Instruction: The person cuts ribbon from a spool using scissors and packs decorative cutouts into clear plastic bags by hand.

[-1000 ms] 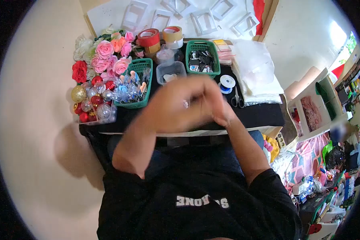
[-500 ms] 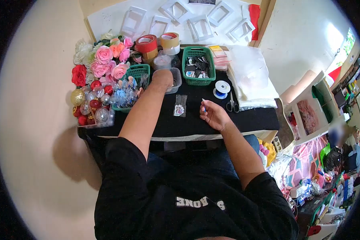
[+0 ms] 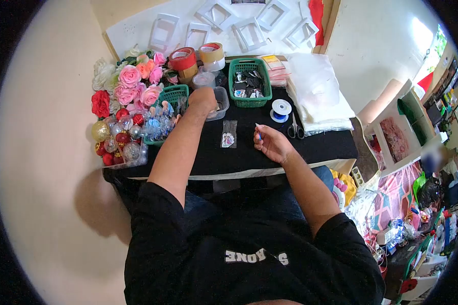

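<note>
My left hand [image 3: 202, 100] reaches into a clear plastic tub [image 3: 222, 104], its fingers hidden from view. Closed in a pinch, my right hand [image 3: 274, 144] is held above the black cloth [image 3: 203, 157]. A small piece with a white tip [image 3: 258, 125] and a bit of blue shows between its fingers; its kind is too small to make out. Between the hands lies a small clear bag [image 3: 229, 133] with a printed white piece in it. Scissors [image 3: 295, 130] and a spool of blue ribbon or thread [image 3: 280, 111] lie beyond my right hand.
At left are artificial flowers [image 3: 131, 76], shiny baubles [image 3: 122, 138] and a green basket [image 3: 174, 93] with wrapped items. Tape rolls [image 3: 183, 60], another green basket [image 3: 250, 102] of dark pieces and white plastic sheets [image 3: 318, 81] stand along the back. White frames [image 3: 250, 35] lie behind.
The whole view has shifted slightly. My left hand stays at the clear tub, and my right hand keeps its pinch in nearly the same place.
</note>
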Demonstrator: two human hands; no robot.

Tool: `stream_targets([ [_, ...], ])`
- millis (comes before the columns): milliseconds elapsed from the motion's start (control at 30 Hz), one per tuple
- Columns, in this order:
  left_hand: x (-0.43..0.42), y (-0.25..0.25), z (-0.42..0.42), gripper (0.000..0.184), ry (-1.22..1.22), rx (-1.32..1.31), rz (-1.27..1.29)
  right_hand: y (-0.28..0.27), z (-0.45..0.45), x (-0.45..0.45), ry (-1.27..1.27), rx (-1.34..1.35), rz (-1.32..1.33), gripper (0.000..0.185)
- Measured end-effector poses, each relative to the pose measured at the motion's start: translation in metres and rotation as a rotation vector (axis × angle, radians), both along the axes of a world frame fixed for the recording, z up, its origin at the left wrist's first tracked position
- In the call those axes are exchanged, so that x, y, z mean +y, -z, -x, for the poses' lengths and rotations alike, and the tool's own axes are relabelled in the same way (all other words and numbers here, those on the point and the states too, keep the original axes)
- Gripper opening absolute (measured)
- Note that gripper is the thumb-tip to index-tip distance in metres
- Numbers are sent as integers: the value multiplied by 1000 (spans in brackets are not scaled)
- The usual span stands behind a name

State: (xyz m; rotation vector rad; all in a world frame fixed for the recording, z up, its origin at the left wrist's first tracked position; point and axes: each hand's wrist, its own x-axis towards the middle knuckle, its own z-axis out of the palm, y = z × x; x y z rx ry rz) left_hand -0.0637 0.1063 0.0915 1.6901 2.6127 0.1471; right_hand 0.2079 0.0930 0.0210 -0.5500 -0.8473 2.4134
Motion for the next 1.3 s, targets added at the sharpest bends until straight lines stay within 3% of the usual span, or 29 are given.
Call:
stream_targets([
  [133,-4,1,6,35,54,-4,-1,4,0,2,-14,24,-7,14],
  [633,9,15,24,27,122,25,67,2,-1,2,-28,10,14,15],
  [733,5,11,29,23,149,81,-105,0,-1,0,-30,17,3,14],
  [800,0,4,30,25,222,-8,-393,-1,0,-1,-2,0,28,14],
  [833,-6,-3,26,25,223,-9,-392,-1,-1,-1,-1,0,28,14],
  [933,-37,-18,7,28,283,-212,-602,2,-3,-3,-24,63,-39,14],
  [1000,-67,-14,-12,28,191,-1052,-453,5,-4,-8,18,24,-187,14],
  [1067,-90,15,-28,27,285,-1323,-502,1,2,-14,58,-83,-288,14],
  [1167,-122,42,-53,27,108,-1474,-499,4,16,-22,65,-252,-458,15],
  [1300,-133,79,-58,20,39,-1628,-565,16,44,-28,250,-422,-1112,17],
])
